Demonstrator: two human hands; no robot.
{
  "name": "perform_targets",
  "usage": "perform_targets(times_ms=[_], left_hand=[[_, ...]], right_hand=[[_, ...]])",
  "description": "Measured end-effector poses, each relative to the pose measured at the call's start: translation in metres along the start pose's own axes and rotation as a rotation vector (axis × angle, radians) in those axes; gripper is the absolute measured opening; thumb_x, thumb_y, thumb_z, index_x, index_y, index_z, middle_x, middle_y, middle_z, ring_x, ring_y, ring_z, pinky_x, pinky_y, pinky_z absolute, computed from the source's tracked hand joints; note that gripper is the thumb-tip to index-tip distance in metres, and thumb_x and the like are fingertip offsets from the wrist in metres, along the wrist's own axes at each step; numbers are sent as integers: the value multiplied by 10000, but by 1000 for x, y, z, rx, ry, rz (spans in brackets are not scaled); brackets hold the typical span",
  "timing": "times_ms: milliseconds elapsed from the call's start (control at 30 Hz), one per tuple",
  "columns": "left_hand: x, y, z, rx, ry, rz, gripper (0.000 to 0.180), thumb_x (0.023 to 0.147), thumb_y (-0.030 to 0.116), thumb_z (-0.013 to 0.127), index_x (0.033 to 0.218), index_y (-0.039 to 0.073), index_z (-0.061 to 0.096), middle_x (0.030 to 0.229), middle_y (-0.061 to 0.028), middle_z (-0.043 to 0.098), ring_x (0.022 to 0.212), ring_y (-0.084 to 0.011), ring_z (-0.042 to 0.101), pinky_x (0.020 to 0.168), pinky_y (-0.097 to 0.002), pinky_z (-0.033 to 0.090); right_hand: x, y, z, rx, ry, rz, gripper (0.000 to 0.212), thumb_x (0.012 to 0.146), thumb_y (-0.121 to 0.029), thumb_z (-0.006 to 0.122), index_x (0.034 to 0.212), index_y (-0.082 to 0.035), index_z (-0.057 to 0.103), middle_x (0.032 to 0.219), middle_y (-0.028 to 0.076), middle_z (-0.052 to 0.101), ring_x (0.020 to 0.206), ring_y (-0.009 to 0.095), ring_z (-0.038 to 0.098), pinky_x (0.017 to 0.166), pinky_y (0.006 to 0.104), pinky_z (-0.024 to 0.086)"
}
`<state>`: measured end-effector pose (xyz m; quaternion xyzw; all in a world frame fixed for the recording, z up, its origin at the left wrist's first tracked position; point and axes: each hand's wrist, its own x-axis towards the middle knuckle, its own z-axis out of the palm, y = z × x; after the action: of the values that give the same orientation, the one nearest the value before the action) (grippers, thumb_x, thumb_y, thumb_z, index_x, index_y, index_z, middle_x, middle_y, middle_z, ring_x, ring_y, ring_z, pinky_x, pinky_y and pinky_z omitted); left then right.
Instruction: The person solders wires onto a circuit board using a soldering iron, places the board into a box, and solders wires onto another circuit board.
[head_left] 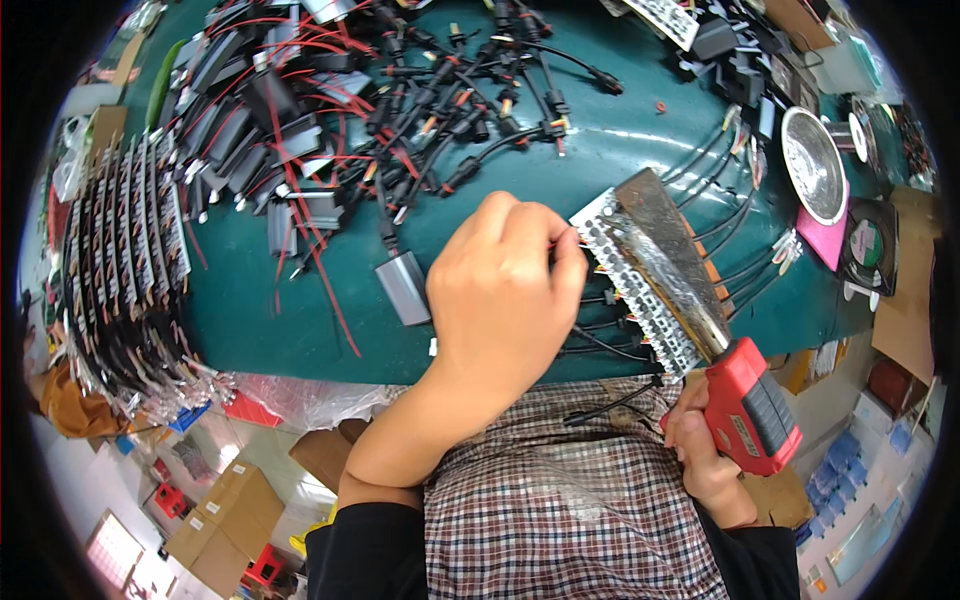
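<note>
My right hand [702, 450] is wrapped round the red and black handle of a soldering gun [750, 410]. Its metal barrel reaches up and left over a dark, scorched block [665, 235]. Along the block's left side runs a white strip of small circuit boards [640, 290], with black cables at both sides. Left of the strip's upper end is my left hand [505, 280], its fingers curled and the thumb pressed against the index finger. Whatever it may pinch is hidden. A grey rectangular module [403, 288] on a black cable lies beside that hand.
Grey modules with red wires [270, 110] and black connector cables [450, 110] are heaped on the green table [330, 310]. Wired strips [125, 250] stack at the left. A metal bowl [812, 165] stands on the right, near a spool [868, 247].
</note>
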<state>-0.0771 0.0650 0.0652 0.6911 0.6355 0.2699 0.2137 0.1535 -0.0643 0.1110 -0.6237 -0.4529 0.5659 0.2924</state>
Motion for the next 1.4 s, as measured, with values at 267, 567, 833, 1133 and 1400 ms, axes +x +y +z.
perform_targets(times_ms=[267,567,833,1133,1400], left_hand=[[-8,-19,-65,276,35,60,226,819,-67,649,953,82,752,975,-97,642,899,-289,626,795,-385,503],[-50,-85,-150,134,-290,-91,367,704,-136,769,1005,73,774,1131,-81,531,951,-207,590,844,-332,504],[-40,-90,-145,168,-333,-73,342,652,32,898,961,85,760,1061,-62,530,957,-228,575,807,-363,493],[-29,-81,-132,405,-395,177,225,725,132,863,886,106,708,1094,-65,554,1040,-274,558,905,-415,424],[-35,-65,-115,444,-201,286,221,800,94,816,902,81,621,1047,-66,652,1038,-271,627,1002,-459,423]], right_hand=[[-7,4,-4,116,79,12,189,1015,-145,611,1048,3,497,837,102,549,493,75,412,480,251,414],[-6,5,1,129,40,-55,149,1009,-86,579,1070,16,488,888,120,552,488,69,387,478,245,411],[-10,11,3,162,55,-92,152,1002,-75,584,1074,20,490,877,109,541,485,66,386,469,243,402],[-15,-2,-1,129,34,44,95,1016,-88,553,949,-26,528,789,72,544,671,145,540,617,306,454],[-17,13,-2,92,42,-26,196,1025,-165,594,1044,6,499,801,72,516,528,85,413,509,254,411]])
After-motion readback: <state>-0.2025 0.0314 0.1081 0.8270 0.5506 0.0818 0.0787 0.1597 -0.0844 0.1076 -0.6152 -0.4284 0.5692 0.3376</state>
